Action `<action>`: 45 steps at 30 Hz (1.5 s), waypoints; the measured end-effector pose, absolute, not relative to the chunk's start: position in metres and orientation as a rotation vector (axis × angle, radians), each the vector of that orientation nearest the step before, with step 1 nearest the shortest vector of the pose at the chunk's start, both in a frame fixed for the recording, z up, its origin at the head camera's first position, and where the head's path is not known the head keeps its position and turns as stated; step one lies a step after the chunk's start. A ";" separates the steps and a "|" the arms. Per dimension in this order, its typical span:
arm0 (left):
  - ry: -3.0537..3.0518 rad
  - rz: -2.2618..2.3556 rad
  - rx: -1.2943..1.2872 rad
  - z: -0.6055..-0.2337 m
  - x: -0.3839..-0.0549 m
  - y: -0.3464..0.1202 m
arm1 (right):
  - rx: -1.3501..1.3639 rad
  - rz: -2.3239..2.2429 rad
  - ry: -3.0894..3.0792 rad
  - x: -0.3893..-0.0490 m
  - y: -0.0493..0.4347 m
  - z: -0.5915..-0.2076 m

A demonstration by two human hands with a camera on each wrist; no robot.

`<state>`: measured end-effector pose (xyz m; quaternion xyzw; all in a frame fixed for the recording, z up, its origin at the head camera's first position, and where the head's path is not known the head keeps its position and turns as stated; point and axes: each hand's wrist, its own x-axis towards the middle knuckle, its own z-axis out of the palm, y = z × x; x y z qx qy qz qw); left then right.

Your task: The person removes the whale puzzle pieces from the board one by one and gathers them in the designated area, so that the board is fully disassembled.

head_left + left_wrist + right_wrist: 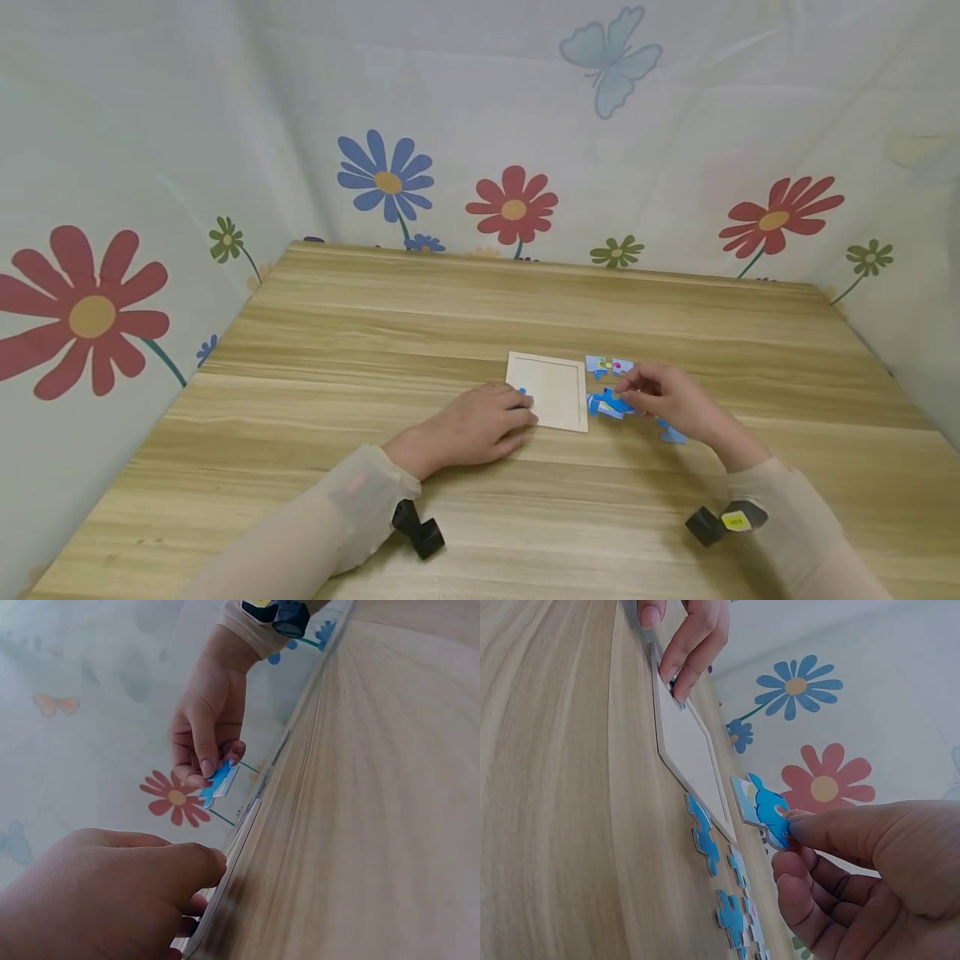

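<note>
A blue jigsaw puzzle piece [769, 814] with a pale part is pinched between the thumb and fingers of my right hand [675, 402], raised above the table right of the tray. The shallow square wooden puzzle tray [561, 392] lies flat on the table. My left hand [476, 425] rests at its left side, fingers reaching over the rim. Its fingertips touch a small blue puzzle piece [522, 391] inside the tray, mostly hidden by the fingers. Several loose puzzle pieces [703, 834] lie beside the tray's right edge, partly below my right hand.
The wood-grain table [375, 333] extends around the tray on all sides. Behind it hangs a pale curtain [465, 100] printed with flowers and a butterfly. Black wrist cameras [418, 529] sit on both sleeves.
</note>
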<state>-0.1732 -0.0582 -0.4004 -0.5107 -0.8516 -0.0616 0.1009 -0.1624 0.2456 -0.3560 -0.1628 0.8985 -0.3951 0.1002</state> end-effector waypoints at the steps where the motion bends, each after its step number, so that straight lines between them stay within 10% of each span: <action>1: -2.515 -0.181 -1.509 -0.401 -0.173 -0.058 | -0.482 -1.172 2.655 -0.162 0.246 -0.357; 45: -2.528 -0.184 -1.522 -0.403 -0.175 -0.059 | -0.524 -1.026 2.617 -0.159 0.271 -0.365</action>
